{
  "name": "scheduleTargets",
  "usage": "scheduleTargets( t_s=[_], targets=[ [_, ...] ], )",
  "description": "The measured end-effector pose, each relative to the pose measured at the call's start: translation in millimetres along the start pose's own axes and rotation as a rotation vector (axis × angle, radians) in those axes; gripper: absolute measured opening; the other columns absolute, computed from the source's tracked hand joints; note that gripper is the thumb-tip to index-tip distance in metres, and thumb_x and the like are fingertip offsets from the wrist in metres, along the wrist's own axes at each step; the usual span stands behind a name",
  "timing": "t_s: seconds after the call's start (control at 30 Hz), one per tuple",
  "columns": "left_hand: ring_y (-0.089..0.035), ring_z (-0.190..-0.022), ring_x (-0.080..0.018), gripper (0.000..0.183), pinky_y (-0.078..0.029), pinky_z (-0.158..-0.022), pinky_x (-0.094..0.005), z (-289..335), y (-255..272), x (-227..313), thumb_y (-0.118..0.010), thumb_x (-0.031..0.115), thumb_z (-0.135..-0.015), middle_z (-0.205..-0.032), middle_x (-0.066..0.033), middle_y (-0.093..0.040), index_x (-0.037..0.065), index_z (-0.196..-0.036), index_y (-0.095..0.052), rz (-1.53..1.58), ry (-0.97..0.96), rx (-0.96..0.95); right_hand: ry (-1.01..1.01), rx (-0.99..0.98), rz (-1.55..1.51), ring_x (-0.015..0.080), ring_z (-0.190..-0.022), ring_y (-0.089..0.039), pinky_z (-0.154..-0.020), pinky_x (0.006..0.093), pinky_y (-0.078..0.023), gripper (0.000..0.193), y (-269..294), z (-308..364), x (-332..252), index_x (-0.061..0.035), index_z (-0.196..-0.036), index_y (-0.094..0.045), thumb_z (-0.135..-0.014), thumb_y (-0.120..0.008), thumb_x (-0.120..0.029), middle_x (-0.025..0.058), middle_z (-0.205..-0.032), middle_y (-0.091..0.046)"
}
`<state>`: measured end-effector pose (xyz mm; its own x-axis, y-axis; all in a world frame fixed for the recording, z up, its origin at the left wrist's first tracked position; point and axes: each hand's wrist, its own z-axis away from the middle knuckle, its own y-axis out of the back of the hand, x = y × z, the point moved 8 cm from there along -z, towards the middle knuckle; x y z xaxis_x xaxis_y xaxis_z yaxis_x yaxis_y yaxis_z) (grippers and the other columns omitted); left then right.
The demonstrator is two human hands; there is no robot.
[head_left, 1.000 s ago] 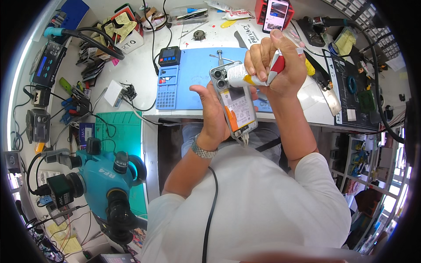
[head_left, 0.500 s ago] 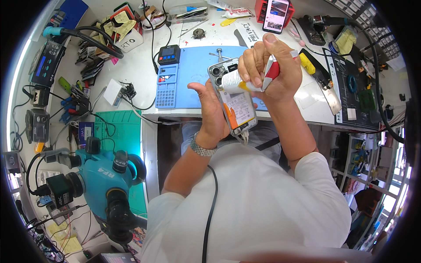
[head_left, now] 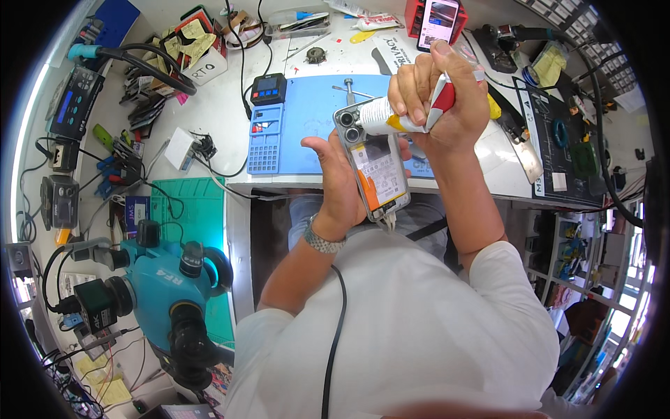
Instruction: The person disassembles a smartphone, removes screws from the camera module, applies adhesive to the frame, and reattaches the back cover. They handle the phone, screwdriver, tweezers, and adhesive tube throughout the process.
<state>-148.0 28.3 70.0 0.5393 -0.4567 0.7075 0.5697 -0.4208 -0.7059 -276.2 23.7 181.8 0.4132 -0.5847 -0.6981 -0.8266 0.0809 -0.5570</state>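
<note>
My left hand [head_left: 336, 174] cradles an opened smartphone [head_left: 380, 174], its thumb standing out to the left and fingertips showing at the far right edge. The phone's camera lenses sit at its far left corner, and a battery with an orange strip fills the nearer part. In my right fist [head_left: 450, 101] is a squeeze tube [head_left: 382, 117], white with red and yellow parts. The tube is held over the phone's far end, beside the lenses, and covers part of the inside there. Whether it touches the phone, I cannot tell.
A blue work mat [head_left: 307, 105] lies beyond my hands, bearing a small black device [head_left: 268, 89] and a metal screwdriver-like tool [head_left: 350, 85]. A teal microscope [head_left: 164, 286] stands left. Farther off, another phone [head_left: 438, 24] leans on a red box. A broad blade [head_left: 525, 155] lies right.
My right hand and the tube have shifted slightly away from me and to the right, uncovering more of the battery. The phone stays in my left hand.
</note>
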Motion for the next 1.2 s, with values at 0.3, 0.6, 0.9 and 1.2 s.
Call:
scheduleTargets(
  t_s=[0.3,0.6,0.9,1.2],
  targets=[
    [-0.073,-0.097,-0.0285,0.105,-0.065,-0.078,-0.0442,-0.6,-4.1,-0.2,-0.013,0.092,-0.086,-0.110,-0.0210,-0.069,0.005,-0.135,-0.043,0.038,0.004,-0.040,-0.013,0.022,-0.032,0.0135,-0.042,-0.042,-0.052,0.0327,-0.043,0.042,2.2,-9.8,-3.6,-0.0114,-0.064,-0.043,-0.103,-0.047,-0.027,0.0021,-0.051,-0.034],
    [-0.072,-0.101,-0.0308,0.102,-0.065,-0.080,-0.0453,0.1,-2.0,-9.0,-0.015,0.093,-0.084,-0.118,-0.0218,-0.066,0.014,-0.145,-0.032,0.026,0.048,-0.052,0.002,-0.024,-0.085,0.0132,-0.042,-0.042,-0.052,0.0324,-0.044,0.041,-5.0,-8.5,-2.7,-0.0114,-0.065,-0.044,-0.103,-0.046,-0.027,0.0013,-0.050,-0.034],
    [-0.072,-0.103,-0.0324,0.103,-0.065,-0.082,-0.0462,0.4,-2.3,-9.5,-0.017,0.095,-0.082,-0.119,-0.0234,-0.066,0.014,-0.145,-0.031,0.034,0.054,-0.079,0.017,-0.010,-0.127,0.0141,-0.042,-0.044,-0.052,0.0335,-0.044,0.040,2.4,-11.5,-1.6,-0.0110,-0.065,-0.044,-0.102,-0.048,-0.024,0.0020,-0.049,-0.037],
    [-0.072,-0.105,-0.0364,0.107,-0.064,-0.083,-0.0502,5.9,4.5,0.6,-0.015,0.095,-0.083,-0.121,-0.0270,-0.066,0.008,-0.142,-0.037,0.053,0.051,-0.018,0.082,0.018,-0.165,0.0160,-0.039,-0.044,-0.047,0.0354,-0.044,0.039,22.3,-17.9,-10.3,-0.0091,-0.065,-0.049,-0.101,-0.053,-0.021,0.0033,-0.048,-0.039]
  ],
)
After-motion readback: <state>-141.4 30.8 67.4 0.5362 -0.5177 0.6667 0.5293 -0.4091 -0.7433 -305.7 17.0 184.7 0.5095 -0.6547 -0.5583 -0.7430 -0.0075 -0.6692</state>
